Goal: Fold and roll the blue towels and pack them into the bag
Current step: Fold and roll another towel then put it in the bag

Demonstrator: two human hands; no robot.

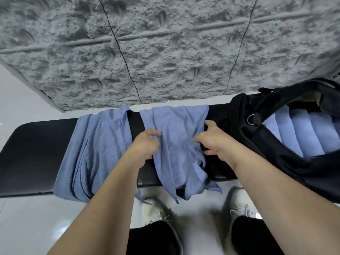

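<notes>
A blue towel (174, 129) lies rumpled across the middle of a black padded bench (36, 150), its near end hanging over the front edge. My left hand (145, 146) grips its left edge with curled fingers. My right hand (211, 142) pinches its right edge, thumb on top. To the left, a pile of more blue towels (92, 153) drapes over the bench. At the right stands an open black bag (244, 137) with several rolled blue towels (303, 133) packed side by side inside.
A rough grey wall (165, 52) rises just behind the bench. Pale glossy floor tiles (27, 227) lie in front. My two white shoes (241, 210) and black trouser legs stand close to the bench's front edge.
</notes>
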